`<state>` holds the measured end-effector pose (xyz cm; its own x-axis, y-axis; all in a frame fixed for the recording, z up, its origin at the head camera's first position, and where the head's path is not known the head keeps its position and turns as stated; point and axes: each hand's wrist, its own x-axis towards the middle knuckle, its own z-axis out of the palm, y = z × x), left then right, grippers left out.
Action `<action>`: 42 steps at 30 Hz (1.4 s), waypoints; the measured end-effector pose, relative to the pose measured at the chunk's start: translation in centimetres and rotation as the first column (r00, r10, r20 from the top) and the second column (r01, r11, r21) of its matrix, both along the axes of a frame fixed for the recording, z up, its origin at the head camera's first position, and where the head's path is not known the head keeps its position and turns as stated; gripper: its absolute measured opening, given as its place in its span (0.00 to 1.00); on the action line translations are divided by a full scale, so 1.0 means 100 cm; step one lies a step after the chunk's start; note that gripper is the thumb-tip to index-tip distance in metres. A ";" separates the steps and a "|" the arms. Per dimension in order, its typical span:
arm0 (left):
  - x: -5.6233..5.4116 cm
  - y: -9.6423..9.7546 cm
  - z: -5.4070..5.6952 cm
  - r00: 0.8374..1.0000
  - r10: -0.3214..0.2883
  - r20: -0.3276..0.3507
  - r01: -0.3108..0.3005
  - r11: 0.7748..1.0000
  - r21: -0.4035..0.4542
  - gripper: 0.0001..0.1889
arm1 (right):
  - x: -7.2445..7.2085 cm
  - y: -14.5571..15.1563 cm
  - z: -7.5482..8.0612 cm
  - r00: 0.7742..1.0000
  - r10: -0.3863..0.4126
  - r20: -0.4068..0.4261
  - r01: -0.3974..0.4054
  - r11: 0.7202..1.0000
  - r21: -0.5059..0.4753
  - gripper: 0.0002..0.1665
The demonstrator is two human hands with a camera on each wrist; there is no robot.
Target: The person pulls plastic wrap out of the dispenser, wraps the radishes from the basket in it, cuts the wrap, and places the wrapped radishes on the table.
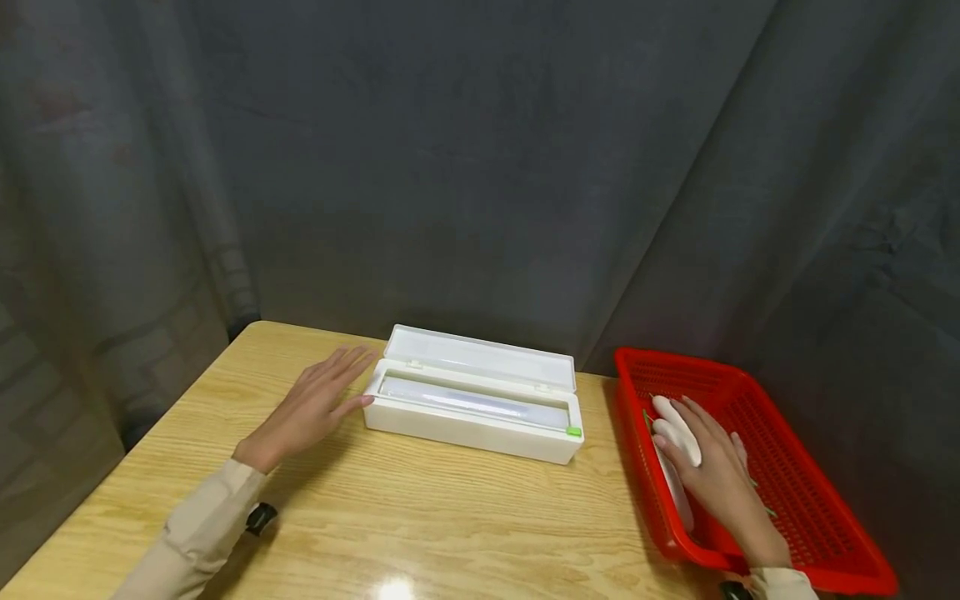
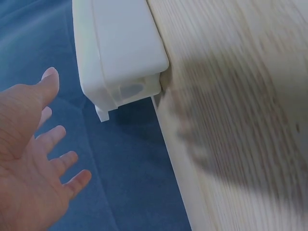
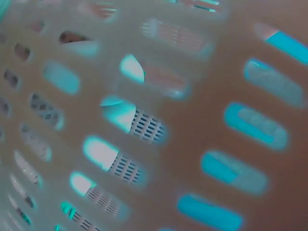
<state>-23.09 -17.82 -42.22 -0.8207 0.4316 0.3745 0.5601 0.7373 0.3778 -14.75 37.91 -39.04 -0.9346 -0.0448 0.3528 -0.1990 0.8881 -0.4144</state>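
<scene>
Several pale, elongated vegetables (image 1: pixel 686 442) lie along the left side of the red basket (image 1: pixel 795 467), and the right hand (image 1: pixel 716 475) reaches down over them, thumb to one side and fingers across the top; whether it has closed on one I cannot tell, since the right wrist view shows mostly slotted plastic. The step in hand looks like picking one out; the next move would call for a secure grip and a lift clear of the rim. Left of the basket, a white box (image 1: pixel 465 437) stands lid up on the wooden table (image 1: pixel 450 517), a roll (image 1: pixel 472 400) inside. The left hand (image 1: pixel 311 408), fingers extended and holding nothing, hovers at its left end.
</scene>
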 end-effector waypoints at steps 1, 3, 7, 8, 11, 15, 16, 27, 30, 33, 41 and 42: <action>0.000 0.000 -0.001 1.000 -0.003 -0.006 0.003 1.000 0.003 0.35 | -0.001 -0.001 0.000 1.000 0.006 -0.008 -0.006 1.000 0.001 0.39; 0.001 0.002 -0.001 1.000 -0.011 -0.024 0.011 1.000 0.009 0.35 | -0.002 -0.004 0.001 1.000 0.020 -0.018 -0.020 1.000 -0.004 0.39; 0.001 0.004 -0.003 0.997 -0.042 -0.064 0.044 0.999 0.026 0.34 | -0.003 -0.007 0.001 0.999 0.039 -0.035 -0.039 0.999 -0.018 0.38; 0.001 0.004 -0.003 0.997 -0.051 -0.066 0.053 0.998 0.028 0.33 | -0.003 -0.008 0.001 0.998 0.042 -0.042 -0.043 0.999 -0.023 0.38; -0.001 0.005 -0.004 0.996 -0.069 -0.061 0.071 0.997 0.028 0.33 | -0.004 -0.011 0.000 0.997 0.052 -0.064 -0.054 0.998 -0.033 0.37; -0.001 0.006 -0.006 0.996 -0.071 -0.058 0.072 0.997 0.017 0.32 | -0.005 -0.016 0.000 0.992 0.071 -0.102 -0.076 0.996 -0.046 0.36; -0.002 0.006 -0.007 0.995 -0.072 -0.063 0.073 0.997 0.015 0.32 | -0.006 -0.018 0.001 0.991 0.078 -0.106 -0.084 0.995 -0.047 0.36; -0.003 0.009 -0.008 0.988 -0.127 -0.087 0.132 0.990 0.048 0.29 | -0.008 -0.027 0.002 0.970 0.163 -0.183 -0.169 0.985 -0.019 0.35; -0.003 0.009 -0.008 0.987 -0.141 -0.082 0.146 0.987 0.068 0.28 | -0.009 -0.030 0.001 0.961 0.173 -0.214 -0.178 0.984 -0.003 0.33; -0.003 0.009 -0.008 0.987 -0.145 -0.069 0.150 0.985 0.082 0.27 | -0.009 -0.034 0.000 0.956 0.178 -0.232 -0.183 0.983 0.003 0.32; -0.003 0.011 -0.010 0.995 -0.100 -0.028 0.102 0.991 0.085 0.26 | -0.010 -0.046 -0.001 0.946 0.205 -0.250 -0.208 0.978 0.018 0.30; -0.003 0.012 -0.010 0.995 -0.100 -0.026 0.102 0.991 0.090 0.26 | -0.009 -0.048 -0.002 0.951 0.201 -0.235 -0.204 0.979 0.014 0.30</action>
<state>-23.39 -16.63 -43.24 -0.7659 0.4749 0.4334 0.6387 0.6395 0.4279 -15.67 33.15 -39.19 -0.7978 -0.2196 0.5615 -0.4664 0.8149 -0.3440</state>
